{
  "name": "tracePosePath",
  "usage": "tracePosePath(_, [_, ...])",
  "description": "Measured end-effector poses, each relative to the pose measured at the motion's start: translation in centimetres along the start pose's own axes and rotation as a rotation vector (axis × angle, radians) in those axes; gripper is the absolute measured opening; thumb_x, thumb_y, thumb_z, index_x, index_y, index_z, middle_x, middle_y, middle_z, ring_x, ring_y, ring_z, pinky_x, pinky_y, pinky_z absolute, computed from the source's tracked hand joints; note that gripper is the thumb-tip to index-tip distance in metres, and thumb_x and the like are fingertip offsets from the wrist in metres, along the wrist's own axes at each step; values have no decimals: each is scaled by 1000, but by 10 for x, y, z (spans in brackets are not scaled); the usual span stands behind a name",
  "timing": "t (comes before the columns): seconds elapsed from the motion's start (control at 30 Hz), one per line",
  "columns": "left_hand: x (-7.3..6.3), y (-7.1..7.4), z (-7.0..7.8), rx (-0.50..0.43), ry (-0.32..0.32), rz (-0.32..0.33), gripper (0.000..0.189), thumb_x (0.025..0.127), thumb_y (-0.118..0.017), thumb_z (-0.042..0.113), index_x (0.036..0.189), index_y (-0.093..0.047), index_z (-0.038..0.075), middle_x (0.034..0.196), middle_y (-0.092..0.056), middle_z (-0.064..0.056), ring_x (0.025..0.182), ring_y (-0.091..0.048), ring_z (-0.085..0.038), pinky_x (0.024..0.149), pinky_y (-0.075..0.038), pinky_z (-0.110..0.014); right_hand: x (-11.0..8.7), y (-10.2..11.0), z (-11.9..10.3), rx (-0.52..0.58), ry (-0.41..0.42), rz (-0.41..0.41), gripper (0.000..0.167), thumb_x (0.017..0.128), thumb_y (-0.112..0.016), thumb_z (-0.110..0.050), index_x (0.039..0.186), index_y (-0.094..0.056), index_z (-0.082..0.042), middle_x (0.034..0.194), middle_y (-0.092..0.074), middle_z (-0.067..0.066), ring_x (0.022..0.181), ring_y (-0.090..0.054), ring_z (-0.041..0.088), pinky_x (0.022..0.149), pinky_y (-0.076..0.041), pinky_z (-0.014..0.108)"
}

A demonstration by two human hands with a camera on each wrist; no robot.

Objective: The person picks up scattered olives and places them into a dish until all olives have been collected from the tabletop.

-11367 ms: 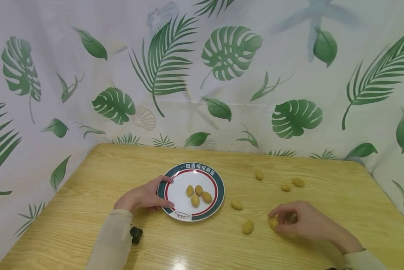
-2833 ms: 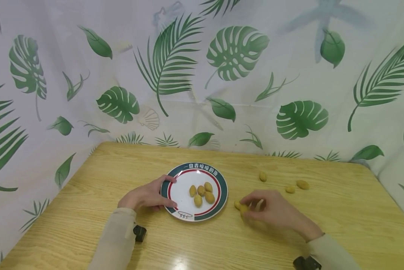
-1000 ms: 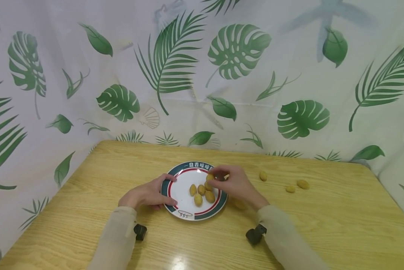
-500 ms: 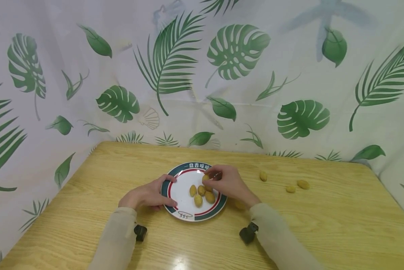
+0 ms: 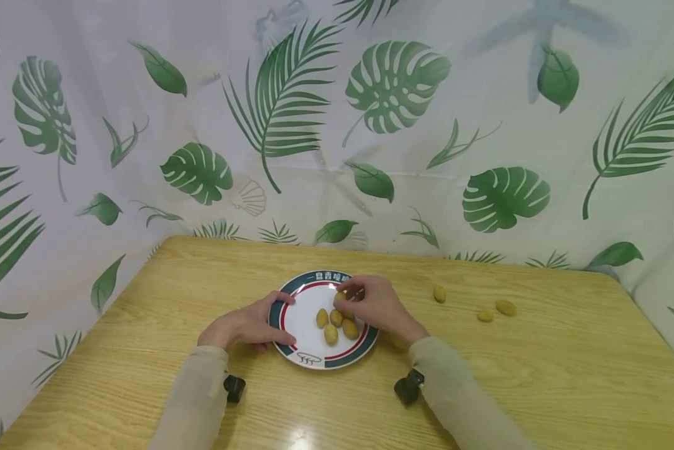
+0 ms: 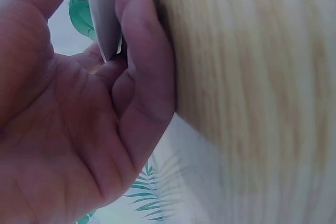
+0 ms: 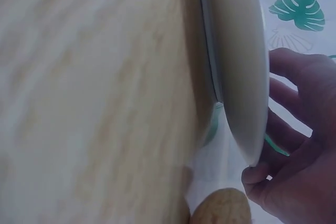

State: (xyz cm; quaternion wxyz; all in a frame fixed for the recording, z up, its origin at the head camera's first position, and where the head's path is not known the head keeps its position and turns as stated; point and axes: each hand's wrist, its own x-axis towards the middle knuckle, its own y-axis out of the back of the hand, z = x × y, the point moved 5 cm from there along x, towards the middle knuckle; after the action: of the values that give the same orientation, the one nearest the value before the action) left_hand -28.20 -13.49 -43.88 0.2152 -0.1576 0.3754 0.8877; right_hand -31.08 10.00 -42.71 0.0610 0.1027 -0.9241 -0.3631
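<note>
In the head view my left hand [image 5: 248, 324] grips the left rim of a white plate [image 5: 303, 306] with a dark green border and red ring. The left wrist view shows its fingers [image 6: 149, 61] curled under the rim. My right hand [image 5: 377, 306] is above the plate's right side, pinching a small oval yellow-brown fruit [image 5: 340, 298] between thumb and fingertips. Several similar fruits lie clustered below it on the plate, among them a fruit [image 5: 330, 334] nearest me. The right fingers partly cover one of them. In the right wrist view the plate edge [image 7: 244, 77] hides some right-hand fingers.
To the plate's right, three fruits lie on the wooden table [image 5: 539, 375]: one fruit [image 5: 439, 294] alone, a small fruit [image 5: 485, 315] and a longer fruit [image 5: 506, 307] close together. Another fruit [image 7: 223, 208] shows low in the right wrist view. A leaf-patterned curtain [image 5: 309, 206] stands behind.
My right hand has picked up a fruit from the table, carried it left over the plate, and edged slightly further left. More fruits lie on the plate than earlier. My left hand keeps its grip.
</note>
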Motion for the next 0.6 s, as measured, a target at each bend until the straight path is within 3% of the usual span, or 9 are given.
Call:
tracePosePath(0.2, [0, 0, 1, -4, -4, 1, 79, 86, -83, 30, 151, -38, 28, 107, -57, -10, 74, -57, -20, 64, -48, -26, 0, -2, 0, -48, 9, -35, 22, 89, -80, -29, 107, -77, -18, 99, -70, -1, 90, -60, 15, 77, -50, 26])
tracePosePath(0.6, [-1, 0, 1, -2, 2, 5, 80, 86, -83, 30, 151, -38, 28, 108, -57, -10, 74, -57, -20, 65, -47, -25, -5, 5, 2, -29, 7, -82, 20, 93, -76, -26, 112, -77, -18, 108, -70, 0, 95, -59, 17, 86, -52, 31])
